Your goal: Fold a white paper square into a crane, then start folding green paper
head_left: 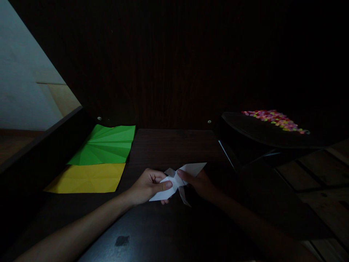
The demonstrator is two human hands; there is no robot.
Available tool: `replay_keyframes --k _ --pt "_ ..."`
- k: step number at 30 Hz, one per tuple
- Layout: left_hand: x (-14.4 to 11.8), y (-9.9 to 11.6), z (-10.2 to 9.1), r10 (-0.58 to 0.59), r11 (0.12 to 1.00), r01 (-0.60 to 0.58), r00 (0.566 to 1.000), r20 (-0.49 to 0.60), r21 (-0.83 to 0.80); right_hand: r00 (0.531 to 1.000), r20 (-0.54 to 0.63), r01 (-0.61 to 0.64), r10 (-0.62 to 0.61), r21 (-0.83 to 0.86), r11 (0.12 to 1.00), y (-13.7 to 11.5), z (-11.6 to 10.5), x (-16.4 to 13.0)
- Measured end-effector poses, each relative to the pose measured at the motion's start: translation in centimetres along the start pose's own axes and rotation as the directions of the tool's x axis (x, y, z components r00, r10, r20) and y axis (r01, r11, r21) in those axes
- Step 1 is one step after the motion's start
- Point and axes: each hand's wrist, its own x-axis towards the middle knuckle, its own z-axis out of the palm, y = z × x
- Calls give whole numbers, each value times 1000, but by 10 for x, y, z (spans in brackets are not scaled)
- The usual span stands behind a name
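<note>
A piece of folded white paper [178, 181], with several pointed flaps sticking out, is held just over the dark table. My left hand [148, 186] is closed on its left part, thumb on top and fingers underneath. On the other side my right hand [200, 183] pinches it, the thumb pressing near the centre and the remaining fingers mostly lost in shadow. One flap points to the upper right, another hangs down between the hands. To the left of my left hand lie a creased green paper sheet [106, 145] and a yellow paper sheet [88, 178].
The dark wooden tabletop [174, 143] ends at a tall dark panel [155, 65] behind it. A raised side board [40, 136] borders the left. On a rounded dark surface at the right lies a strip of small pink, red and yellow pieces [275, 120].
</note>
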Motion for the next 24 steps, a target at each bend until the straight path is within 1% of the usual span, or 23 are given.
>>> replay_keyframes --k 2,4,7,10,13,19,24 --pt "-1 2 0 -11 1000 11 1000 8 -1 999 -8 -41 41 7 999 1 -2 0" --pt "-2 4 1 -18 1000 18 1000 24 2 997 11 -72 72 7 997 2 -3 0" --pt "-2 4 0 -15 1000 15 1000 25 2 999 26 -47 47 14 999 0 -3 1" --pt "-1 2 -2 12 1000 -11 1000 23 -3 1000 -15 -9 9 11 1000 -3 -2 1" --pt "0 1 -3 32 999 -32 999 13 -9 999 -42 -4 4 -2 1000 -3 -1 1" --pt "-1 3 -3 12 1000 -13 999 43 6 1000 22 -20 20 -1 1000 -4 -3 1" --pt "0 2 -3 21 1000 -21 1000 7 -9 1000 12 -14 14 -7 1000 -7 -2 2"
